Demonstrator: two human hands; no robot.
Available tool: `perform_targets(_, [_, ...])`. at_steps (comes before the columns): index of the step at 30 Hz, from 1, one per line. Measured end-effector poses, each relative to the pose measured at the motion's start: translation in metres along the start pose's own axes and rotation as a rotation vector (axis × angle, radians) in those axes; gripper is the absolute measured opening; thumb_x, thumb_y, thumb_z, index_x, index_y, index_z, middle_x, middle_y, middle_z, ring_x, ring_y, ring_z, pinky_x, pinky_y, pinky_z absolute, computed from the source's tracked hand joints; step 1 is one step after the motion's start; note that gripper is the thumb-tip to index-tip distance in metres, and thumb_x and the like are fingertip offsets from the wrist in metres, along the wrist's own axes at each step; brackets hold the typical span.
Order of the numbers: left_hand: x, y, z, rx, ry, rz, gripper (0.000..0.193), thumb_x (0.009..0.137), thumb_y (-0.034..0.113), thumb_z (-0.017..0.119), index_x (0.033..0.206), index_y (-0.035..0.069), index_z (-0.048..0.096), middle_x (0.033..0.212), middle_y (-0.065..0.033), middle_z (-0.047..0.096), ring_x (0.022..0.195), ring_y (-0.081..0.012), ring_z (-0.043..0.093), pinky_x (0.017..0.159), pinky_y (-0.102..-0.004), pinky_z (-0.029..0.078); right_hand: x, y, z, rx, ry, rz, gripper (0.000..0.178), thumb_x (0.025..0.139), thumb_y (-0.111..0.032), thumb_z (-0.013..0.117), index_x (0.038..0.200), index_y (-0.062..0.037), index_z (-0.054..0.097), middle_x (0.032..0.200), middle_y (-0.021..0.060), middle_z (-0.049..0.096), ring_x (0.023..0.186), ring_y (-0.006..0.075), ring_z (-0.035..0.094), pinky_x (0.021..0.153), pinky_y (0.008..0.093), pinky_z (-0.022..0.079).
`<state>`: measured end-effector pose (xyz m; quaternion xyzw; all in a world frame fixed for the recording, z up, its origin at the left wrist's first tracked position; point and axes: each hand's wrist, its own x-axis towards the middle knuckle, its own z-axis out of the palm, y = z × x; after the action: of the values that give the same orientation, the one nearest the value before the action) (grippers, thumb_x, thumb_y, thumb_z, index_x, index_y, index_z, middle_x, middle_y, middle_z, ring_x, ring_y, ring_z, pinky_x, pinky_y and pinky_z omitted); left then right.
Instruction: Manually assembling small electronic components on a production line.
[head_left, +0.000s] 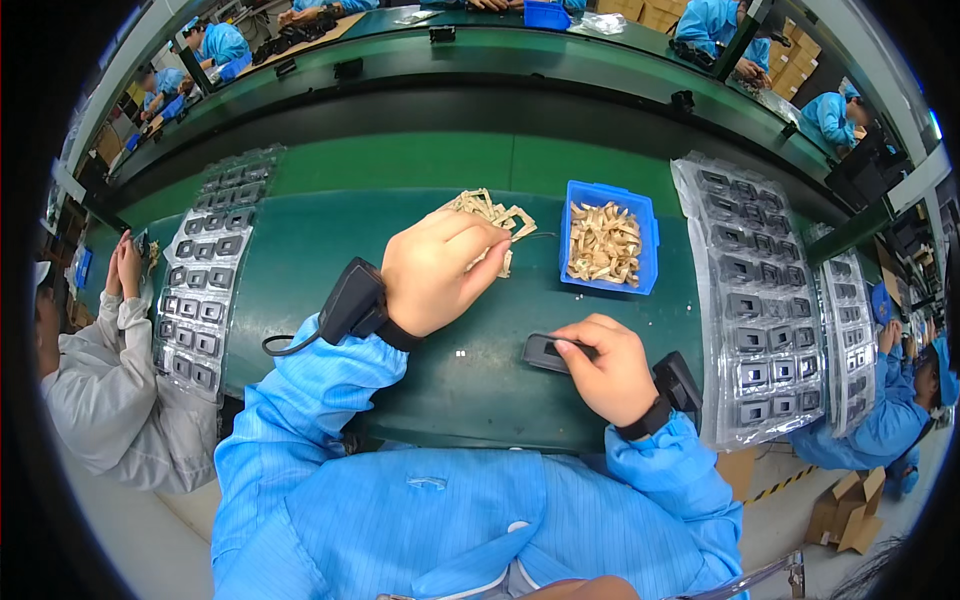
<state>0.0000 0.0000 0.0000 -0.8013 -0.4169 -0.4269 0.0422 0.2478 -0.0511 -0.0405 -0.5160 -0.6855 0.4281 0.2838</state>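
Left neighbour: a person [105, 410] in pale grey, hands together
Floor [768, 530]: open cardboard box [845, 512], yellow-black striped tape [783, 484]
Far bench [560, 58]: blue bin [547, 16], clear plastic [604, 24]

I see dark green across the table [480, 395], tan on the strips [482, 205] at twelve o'clock, blue on the bin [649, 240] at two, black on the flat part [540, 351] at four, yellow-and-black stripes on the floor tape [782, 484] beyond.
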Motion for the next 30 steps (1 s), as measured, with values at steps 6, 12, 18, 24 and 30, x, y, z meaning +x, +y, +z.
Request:
perform_targets(6, [0.013,0.015,0.007,-0.092,0.049,0.067,0.011,0.077,0.002,0.076,0.087,0.005,0.072,0.084,-0.009,0.071,0.075,-0.0268,0.069,0.066,-0.0341,0.055,0.016,0.009,0.005,-0.463,0.12,-0.348,0.011,0.08,-0.016,0.075,0.09,-0.0105,0.078,0.079,0.008,0.058,0.079,0.0296,0.059,0.07,0.0412,0.049])
perform_targets(12, [0.022,0.015,0.018,-0.154,0.106,0.09,0.009,0.077,0.007,0.076,0.085,0.007,0.071,0.08,-0.0058,0.068,0.071,-0.0251,0.065,0.06,-0.0354,0.052,0.016,0.019,0.001,-0.339,0.01,-0.287,0.013,0.084,-0.005,0.072,0.097,-0.0068,0.076,0.08,0.0052,0.062,0.065,0.0181,0.06,0.058,0.0316,0.047])
perform_targets(18, [0.018,0.027,0.025,-0.282,0.034,0.018,0.009,0.081,0.002,0.074,0.089,0.002,0.071,0.083,-0.0113,0.071,0.072,-0.0264,0.068,0.062,-0.034,0.053,-0.007,0.009,-0.007,0.517,0.084,0.061,0.052,0.086,0.012,0.062,0.133,-0.0066,0.052,0.091,0.0041,0.055,0.072,0.0075,0.066,0.06,0.0207,0.051])
perform_targets(24, [-0.024,0.059,0.052,-0.553,-0.12,-0.176,0.007,0.086,0.001,0.066,0.093,0.001,0.065,0.098,-0.0122,0.07,0.086,-0.0254,0.067,0.07,-0.0339,0.052,-0.013,0.032,0.021,0.756,0.155,0.111,0.029,0.089,0.007,0.064,0.113,-0.0025,0.052,0.097,0.0018,0.055,0.081,0.0081,0.065,0.069,0.0211,0.053])
perform_targets(30, [-0.04,0.069,0.068,-0.678,-0.169,-0.253,0.011,0.09,-0.004,0.059,0.098,0.002,0.062,0.114,-0.0153,0.056,0.1,-0.0274,0.059,0.084,-0.0337,0.05,-0.014,0.021,0.051,1.009,0.185,-0.008,0.038,0.095,0.003,0.06,0.129,-0.0039,0.045,0.107,0.0053,0.063,0.096,0.0088,0.062,0.083,0.0233,0.051])
